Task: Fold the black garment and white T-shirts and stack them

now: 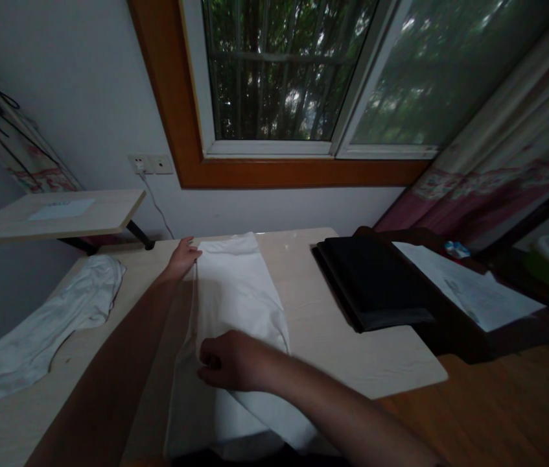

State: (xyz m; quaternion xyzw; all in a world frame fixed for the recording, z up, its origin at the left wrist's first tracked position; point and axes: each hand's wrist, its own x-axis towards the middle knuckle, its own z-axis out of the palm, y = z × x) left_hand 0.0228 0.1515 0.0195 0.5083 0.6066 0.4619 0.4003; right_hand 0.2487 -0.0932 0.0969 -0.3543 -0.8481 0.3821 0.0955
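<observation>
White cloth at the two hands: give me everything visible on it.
The white cloth is plain and looks like soft woven fabric, with shallow creases. It lies lengthwise toward the window on the pale table, folded into a fairly flat strip at the far end; the near part is wider and looser, with overlapping layers. The left hand is at its far left corner. The right hand, fingers curled, is over its middle; its grip is unclear. Whether it's a garment can't be told.

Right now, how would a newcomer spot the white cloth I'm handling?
Find the pale table below the window. Along its middle lies the white cloth. Unlike the crumpled fabric at left, it lies flatter, with your left hand at its far-left corner.
</observation>
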